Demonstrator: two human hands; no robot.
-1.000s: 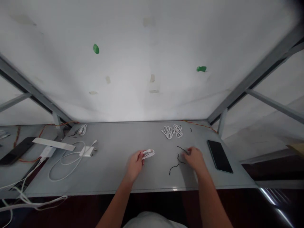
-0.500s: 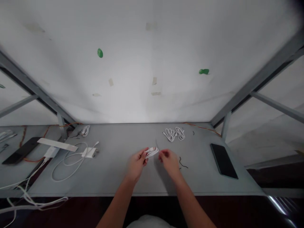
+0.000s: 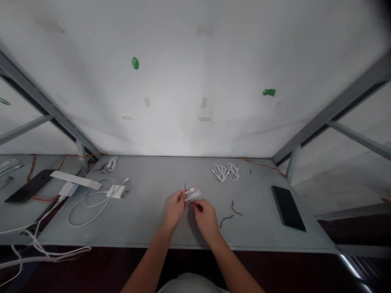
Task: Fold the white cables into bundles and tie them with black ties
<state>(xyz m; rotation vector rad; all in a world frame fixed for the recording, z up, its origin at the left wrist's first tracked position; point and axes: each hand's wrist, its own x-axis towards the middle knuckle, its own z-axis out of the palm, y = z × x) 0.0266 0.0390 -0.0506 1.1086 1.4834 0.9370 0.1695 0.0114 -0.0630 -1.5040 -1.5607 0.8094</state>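
Observation:
My left hand (image 3: pixel 174 207) grips a small coiled white cable (image 3: pixel 192 193) just above the grey table (image 3: pixel 146 219). My right hand (image 3: pixel 205 215) is right beside it, fingers pinched at the coil; a thin black twist tie (image 3: pixel 185 187) sticks up at the bundle. Two more black ties (image 3: pixel 226 219) (image 3: pixel 235 209) lie on the table to the right of my hands. Two coiled white cables (image 3: pixel 226 171) rest farther back.
A black phone (image 3: pixel 288 207) lies at the right. At the left are a white charger (image 3: pixel 116 192) with a loose white cable (image 3: pixel 88 203), a white strip (image 3: pixel 75 180), another small coil (image 3: pixel 111 163) and a second dark phone (image 3: pixel 29 185). A white wall stands behind.
My right hand moved left from the black ties to the coil in my left hand. A black tie now stands at the bundle, and both hands are close together.

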